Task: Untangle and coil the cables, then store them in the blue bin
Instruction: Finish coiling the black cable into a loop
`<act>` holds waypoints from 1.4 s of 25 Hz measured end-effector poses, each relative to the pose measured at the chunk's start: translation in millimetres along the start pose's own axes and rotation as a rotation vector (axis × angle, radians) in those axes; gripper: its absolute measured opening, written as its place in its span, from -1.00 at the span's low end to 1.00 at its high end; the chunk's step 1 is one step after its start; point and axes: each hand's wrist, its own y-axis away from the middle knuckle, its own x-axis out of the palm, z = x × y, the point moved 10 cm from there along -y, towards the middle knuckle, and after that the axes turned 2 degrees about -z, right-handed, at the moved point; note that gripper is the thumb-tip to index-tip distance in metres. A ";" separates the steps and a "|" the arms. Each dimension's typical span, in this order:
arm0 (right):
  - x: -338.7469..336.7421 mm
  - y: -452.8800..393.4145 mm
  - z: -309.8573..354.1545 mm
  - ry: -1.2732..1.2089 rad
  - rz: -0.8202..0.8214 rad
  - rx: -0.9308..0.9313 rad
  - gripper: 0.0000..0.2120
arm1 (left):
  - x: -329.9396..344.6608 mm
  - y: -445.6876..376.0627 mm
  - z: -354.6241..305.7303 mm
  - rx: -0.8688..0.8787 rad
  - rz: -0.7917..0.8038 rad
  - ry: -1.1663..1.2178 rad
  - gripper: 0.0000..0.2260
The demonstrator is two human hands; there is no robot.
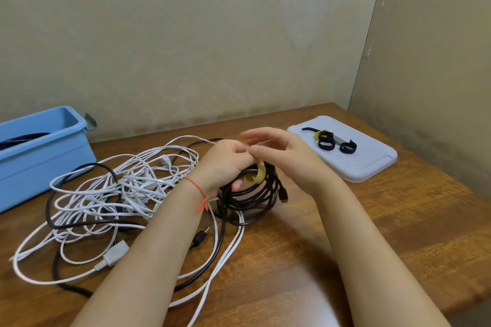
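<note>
My left hand grips a coiled black cable held upright above the table, fingers curled round its top. A yellow strap loops around the coil just under my hands. My right hand hovers over the strap with fingers loosely extended, its thumb near the strap's upper end. A tangle of white cables mixed with another black cable lies to the left on the table. The blue bin stands at the far left and holds a dark cable.
A white tray at the right carries black strap rolls and a yellow one. The wooden table meets walls at the back and right. A white plug and a black plug lie near my left forearm.
</note>
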 end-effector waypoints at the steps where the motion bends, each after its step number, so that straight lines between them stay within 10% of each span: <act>1: -0.5 -0.5 -1.4 -0.004 -0.014 0.006 -0.79 | 4.4 1.2 -1.5 0.006 0.017 -0.044 -0.85; 16: -1.4 7.7 -17.6 0.015 0.157 0.186 -0.84 | 14.9 5.6 -15.6 0.079 0.050 -0.377 -0.64; 27: -41.2 -2.3 -1.7 0.028 -0.456 -0.004 -0.75 | 15.3 0.5 -0.9 0.006 0.061 -0.093 -0.81; 35: -37.3 5.4 21.4 -0.071 -0.394 -0.197 -0.79 | 1.9 -0.5 -6.3 0.066 -0.002 0.120 -0.86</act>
